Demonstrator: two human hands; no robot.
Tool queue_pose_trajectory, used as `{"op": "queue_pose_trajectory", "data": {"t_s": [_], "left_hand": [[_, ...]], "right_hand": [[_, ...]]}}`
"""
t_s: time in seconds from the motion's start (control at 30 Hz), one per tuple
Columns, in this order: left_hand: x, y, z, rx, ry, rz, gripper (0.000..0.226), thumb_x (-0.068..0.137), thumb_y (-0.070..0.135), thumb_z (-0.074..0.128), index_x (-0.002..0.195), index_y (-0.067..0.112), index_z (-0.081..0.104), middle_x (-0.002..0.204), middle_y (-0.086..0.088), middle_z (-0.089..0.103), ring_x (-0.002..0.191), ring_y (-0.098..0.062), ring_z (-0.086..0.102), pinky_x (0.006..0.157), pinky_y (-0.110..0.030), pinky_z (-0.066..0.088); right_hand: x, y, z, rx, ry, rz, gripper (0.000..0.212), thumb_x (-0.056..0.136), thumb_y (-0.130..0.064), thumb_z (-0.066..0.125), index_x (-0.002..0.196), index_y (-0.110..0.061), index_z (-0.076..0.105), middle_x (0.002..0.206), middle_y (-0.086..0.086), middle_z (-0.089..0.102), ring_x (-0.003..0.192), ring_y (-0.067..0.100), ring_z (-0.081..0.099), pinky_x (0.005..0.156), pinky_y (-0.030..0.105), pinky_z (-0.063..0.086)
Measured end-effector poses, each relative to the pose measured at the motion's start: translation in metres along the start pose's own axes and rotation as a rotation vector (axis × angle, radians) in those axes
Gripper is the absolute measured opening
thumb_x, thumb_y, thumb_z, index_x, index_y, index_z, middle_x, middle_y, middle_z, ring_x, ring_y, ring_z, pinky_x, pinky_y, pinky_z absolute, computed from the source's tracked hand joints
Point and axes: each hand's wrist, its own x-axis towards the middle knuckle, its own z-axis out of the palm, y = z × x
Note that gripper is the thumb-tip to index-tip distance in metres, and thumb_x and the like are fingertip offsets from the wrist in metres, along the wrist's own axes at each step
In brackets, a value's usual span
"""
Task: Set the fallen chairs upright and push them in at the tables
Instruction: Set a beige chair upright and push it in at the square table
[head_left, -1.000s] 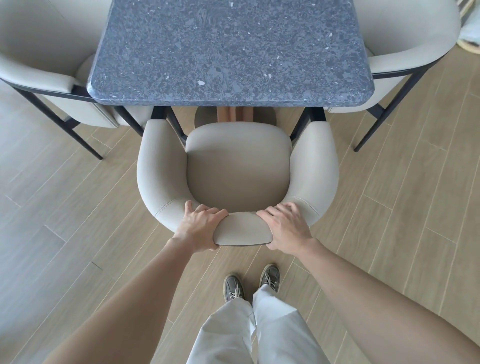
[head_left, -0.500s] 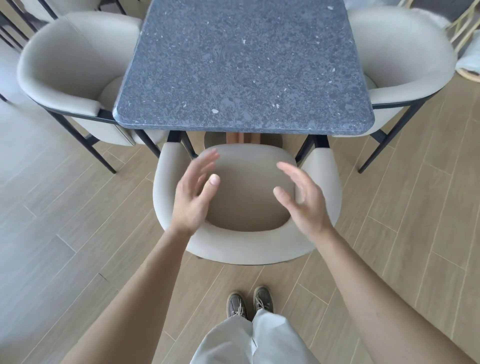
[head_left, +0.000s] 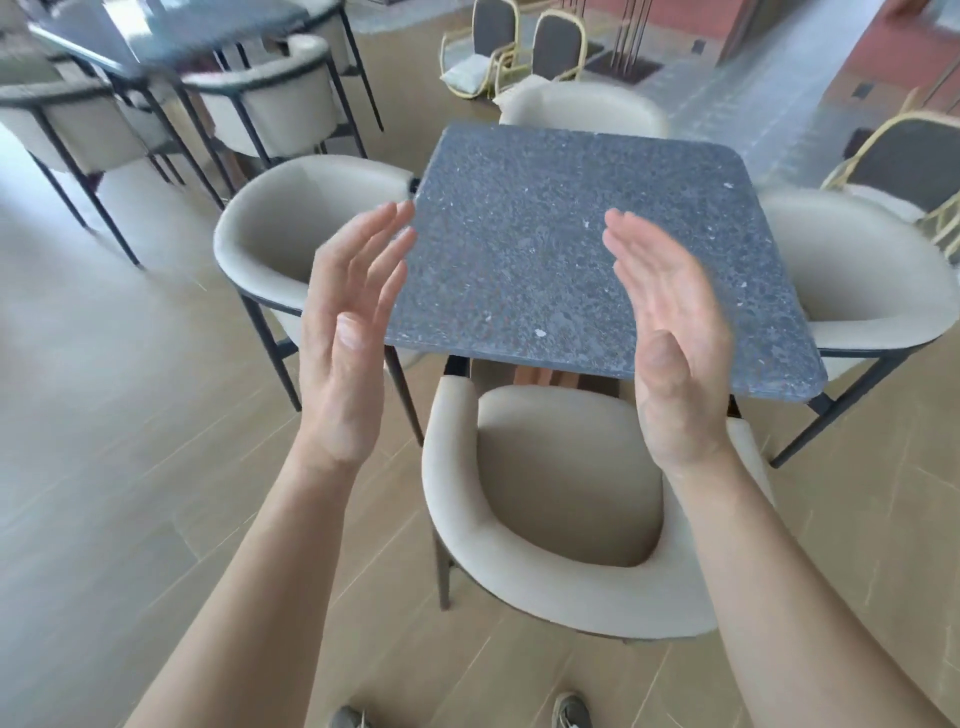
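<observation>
Both of my hands are empty. The left hand and the right hand are raised in the air with fingers straight and spread, palms facing each other, touching nothing. Below them the near chair stands upright on its legs, with the front of its seat tucked under the near edge of the counter. Three more cream chairs stand upright at the left side, the right side and the far side of that counter. In my judgement this chair is finished, and the step in hand is locating the next fallen one. The next move calls for a look round the room. The second counter at upper left is blurred, and I cannot tell whether any of the yellow-framed chairs beyond lies tipped. Any chair found down needs a two-handed grip on its backrest, a lift onto its legs, then a straight push in.
</observation>
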Motion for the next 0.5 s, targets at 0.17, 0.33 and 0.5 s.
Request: {"op": "queue_pose_trajectory", "data": {"t_s": [0.17, 0.33, 0.5], "left_hand": [[0.017, 0.024, -0.11, 0.017, -0.044, 0.007, 0.07, 0.094, 0.082, 0.052, 0.145, 0.035, 0.054, 0.159, -0.007, 0.052, 0.155, -0.035, 0.044, 0.128, -0.054, 0.034], [0.047, 0.041, -0.199, 0.053, -0.1, 0.013, 0.079, 0.095, 0.081, 0.052, 0.149, 0.022, 0.045, 0.16, -0.015, 0.048, 0.155, -0.036, 0.045, 0.128, -0.056, 0.035], [0.093, 0.031, -0.255, 0.03, -0.146, 0.044, 0.081, 0.094, 0.081, 0.053, 0.146, 0.019, 0.045, 0.162, -0.023, 0.042, 0.154, -0.038, 0.045, 0.125, -0.049, 0.037]], "right_hand": [[0.019, -0.007, 0.111, -0.004, 0.008, -0.051, 0.102, 0.088, -0.078, 0.062, 0.15, -0.001, 0.037, 0.157, 0.021, 0.046, 0.153, 0.036, 0.043, 0.127, 0.047, 0.033], [0.039, -0.013, 0.204, -0.013, 0.051, -0.078, 0.105, 0.088, -0.08, 0.061, 0.149, 0.001, 0.037, 0.156, 0.023, 0.047, 0.152, 0.037, 0.043, 0.126, 0.046, 0.033], [0.084, 0.003, 0.267, -0.029, 0.066, -0.108, 0.102, 0.089, -0.078, 0.061, 0.149, 0.0, 0.037, 0.156, 0.022, 0.047, 0.152, 0.038, 0.044, 0.125, 0.042, 0.035]]}}
